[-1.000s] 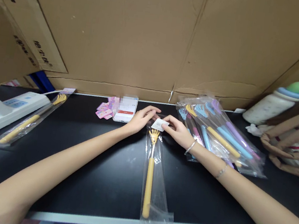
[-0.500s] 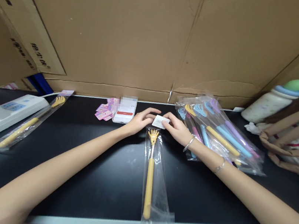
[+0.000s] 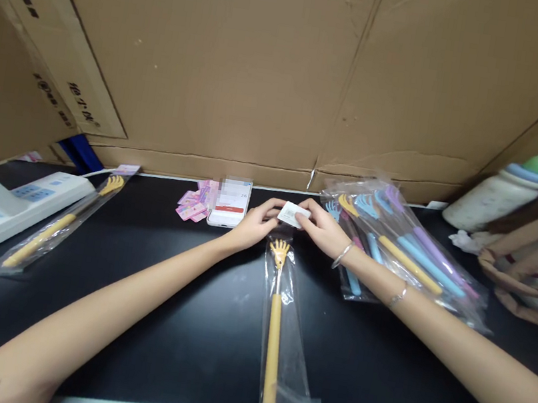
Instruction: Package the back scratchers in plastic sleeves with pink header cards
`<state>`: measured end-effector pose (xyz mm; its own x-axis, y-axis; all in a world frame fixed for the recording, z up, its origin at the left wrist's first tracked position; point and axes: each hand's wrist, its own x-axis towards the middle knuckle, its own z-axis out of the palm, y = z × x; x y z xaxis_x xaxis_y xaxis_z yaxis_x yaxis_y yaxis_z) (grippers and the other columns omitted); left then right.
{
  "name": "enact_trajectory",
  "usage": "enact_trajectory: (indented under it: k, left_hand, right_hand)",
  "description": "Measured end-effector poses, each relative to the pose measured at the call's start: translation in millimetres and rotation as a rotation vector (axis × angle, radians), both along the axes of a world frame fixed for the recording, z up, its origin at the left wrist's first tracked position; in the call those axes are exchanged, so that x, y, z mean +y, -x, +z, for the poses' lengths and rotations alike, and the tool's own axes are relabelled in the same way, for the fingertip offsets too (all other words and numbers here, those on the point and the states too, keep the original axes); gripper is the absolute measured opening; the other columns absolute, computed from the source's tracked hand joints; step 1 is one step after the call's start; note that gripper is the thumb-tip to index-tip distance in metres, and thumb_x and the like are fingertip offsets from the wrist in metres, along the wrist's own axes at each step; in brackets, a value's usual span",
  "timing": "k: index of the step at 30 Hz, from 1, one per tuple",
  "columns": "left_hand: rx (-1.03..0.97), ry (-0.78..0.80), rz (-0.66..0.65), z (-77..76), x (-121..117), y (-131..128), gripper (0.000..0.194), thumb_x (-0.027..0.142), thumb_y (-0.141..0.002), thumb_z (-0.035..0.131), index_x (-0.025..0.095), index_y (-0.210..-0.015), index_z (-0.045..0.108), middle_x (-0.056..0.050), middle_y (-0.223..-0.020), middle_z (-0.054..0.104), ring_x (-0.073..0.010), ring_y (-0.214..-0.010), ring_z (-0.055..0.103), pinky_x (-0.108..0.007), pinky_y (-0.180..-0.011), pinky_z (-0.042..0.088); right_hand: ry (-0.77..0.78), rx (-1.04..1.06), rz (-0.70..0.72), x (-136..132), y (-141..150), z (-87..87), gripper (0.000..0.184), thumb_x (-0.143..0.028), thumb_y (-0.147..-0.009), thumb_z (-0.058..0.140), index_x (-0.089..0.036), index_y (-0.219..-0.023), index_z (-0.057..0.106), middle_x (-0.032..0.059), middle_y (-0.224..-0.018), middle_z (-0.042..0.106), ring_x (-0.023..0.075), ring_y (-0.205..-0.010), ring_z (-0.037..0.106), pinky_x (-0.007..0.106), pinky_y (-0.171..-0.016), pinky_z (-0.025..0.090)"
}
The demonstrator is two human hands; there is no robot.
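Observation:
Between my two hands is a small white card [image 3: 291, 214] with a grey printed patch. My right hand [image 3: 321, 228] pinches its right side between thumb and fingers. The curled fingers of my left hand [image 3: 256, 222] close at its left edge; the fingertips are partly hidden. Just below lies a yellow hand-shaped back scratcher [image 3: 274, 344] in a clear plastic bag [image 3: 295, 367], its claw end toward my hands and its handle pointing at me.
Left of my hands are a phone [image 3: 228, 215] and several pink-purple cards [image 3: 192, 205]. Several bagged back scratchers [image 3: 411, 263] lie at right, near a bottle [image 3: 497, 195] and a brown-strapped bag [image 3: 515, 279]. Another bagged yellow scratcher [image 3: 38, 241] lies beside a power strip [image 3: 20, 208]. Cardboard [image 3: 229, 61] stands behind.
The white card has tilted and risen slightly between my hands. The whole view has shifted a little, so things on the table appear slightly further right and lower.

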<state>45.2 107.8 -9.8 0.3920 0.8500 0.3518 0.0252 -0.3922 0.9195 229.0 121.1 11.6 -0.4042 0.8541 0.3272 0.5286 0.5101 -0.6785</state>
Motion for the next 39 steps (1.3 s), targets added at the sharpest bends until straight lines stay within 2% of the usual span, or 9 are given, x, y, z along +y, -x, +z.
enact_trajectory:
  k: [6, 12, 17, 24, 28, 31, 35, 39]
  left_hand:
    - [-0.057, 0.057, 0.016, -3.4, 3.6, -1.2, 0.025, 0.023, -0.088, 0.045, 0.016, -0.111, 0.049, -0.007, -0.104, 0.065, -0.0156, -0.094, 0.064, -0.030, -0.089, 0.048]
    - [-0.045, 0.039, 0.013, -4.0, 4.2, -1.7, 0.025, 0.016, -0.085, 0.045, 0.015, -0.110, 0.048, -0.004, -0.090, 0.067, -0.0144, -0.086, 0.066, -0.030, -0.087, 0.049]
    - [-0.012, 0.012, 0.022, -6.1, 5.3, -2.1, 0.031, 0.014, -0.080, 0.048, 0.015, -0.111, 0.048, -0.004, -0.091, 0.067, -0.0142, -0.087, 0.066, -0.028, -0.086, 0.049]
    - [0.007, -0.017, -0.023, -2.8, 2.5, -1.3, 0.036, 0.010, -0.076, 0.048, 0.015, -0.111, 0.051, -0.007, -0.110, 0.063, -0.0171, -0.103, 0.061, -0.027, -0.089, 0.048]
    - [-0.005, -0.009, -0.026, -4.4, 3.1, -1.7, 0.040, 0.008, -0.073, 0.049, 0.015, -0.112, 0.050, -0.008, -0.113, 0.062, -0.0186, -0.107, 0.059, -0.029, -0.091, 0.048]
    - [-0.009, -0.009, -0.030, -7.6, 5.3, -2.1, 0.043, 0.006, -0.069, 0.049, 0.015, -0.112, 0.051, -0.008, -0.114, 0.062, -0.0184, -0.106, 0.060, -0.029, -0.091, 0.048]
    - [-0.004, -0.016, -0.059, -8.7, 6.0, -2.6, 0.047, 0.005, -0.067, 0.049, 0.014, -0.114, 0.051, -0.008, -0.116, 0.062, -0.0183, -0.105, 0.060, -0.030, -0.091, 0.049]
    - [-0.002, -0.036, -0.067, -7.1, 5.4, -2.5, 0.049, 0.006, -0.067, 0.049, 0.013, -0.115, 0.052, -0.010, -0.118, 0.061, -0.0203, -0.109, 0.059, -0.032, -0.092, 0.048]
  right_hand:
    - [-0.006, 0.125, -0.058, -6.0, 11.1, -6.0, 0.012, -0.032, -0.085, 0.045, -0.022, -0.090, 0.045, 0.0013, -0.076, 0.063, 0.0171, -0.067, 0.062, 0.029, -0.067, 0.047]
    - [0.016, 0.213, -0.005, -14.7, 11.8, -10.1, 0.010, -0.032, -0.085, 0.046, -0.023, -0.089, 0.045, 0.0024, -0.078, 0.066, 0.0188, -0.074, 0.066, 0.031, -0.068, 0.051]
    - [0.044, 0.249, 0.015, -14.8, 9.2, -10.4, 0.010, -0.031, -0.085, 0.046, -0.022, -0.089, 0.044, 0.0032, -0.081, 0.066, 0.0188, -0.077, 0.067, 0.032, -0.072, 0.053]
    - [-0.079, 0.192, -0.013, -11.9, 8.5, -10.9, 0.009, -0.028, -0.082, 0.051, -0.020, -0.086, 0.053, 0.0020, -0.083, 0.064, 0.0170, -0.077, 0.064, 0.029, -0.070, 0.051]
    - [-0.135, 0.146, -0.025, -12.3, 8.3, -8.7, 0.008, -0.025, -0.082, 0.052, -0.020, -0.086, 0.057, 0.0015, -0.080, 0.063, 0.0158, -0.075, 0.061, 0.027, -0.068, 0.049]
    - [-0.224, 0.090, -0.055, -11.9, 7.5, -7.1, 0.008, -0.024, -0.082, 0.055, -0.020, -0.083, 0.061, 0.0024, -0.078, 0.061, 0.0169, -0.076, 0.056, 0.029, -0.069, 0.047]
    - [-0.338, 0.048, -0.039, -9.6, 6.2, -7.2, 0.009, -0.025, -0.082, 0.057, -0.020, -0.082, 0.064, 0.0041, -0.080, 0.061, 0.0197, -0.083, 0.052, 0.035, -0.078, 0.043]
    - [-0.393, 0.039, -0.047, -6.5, 5.1, -10.3, 0.009, -0.026, -0.081, 0.059, -0.019, -0.083, 0.065, 0.0056, -0.083, 0.055, 0.0210, -0.085, 0.050, 0.038, -0.079, 0.042]
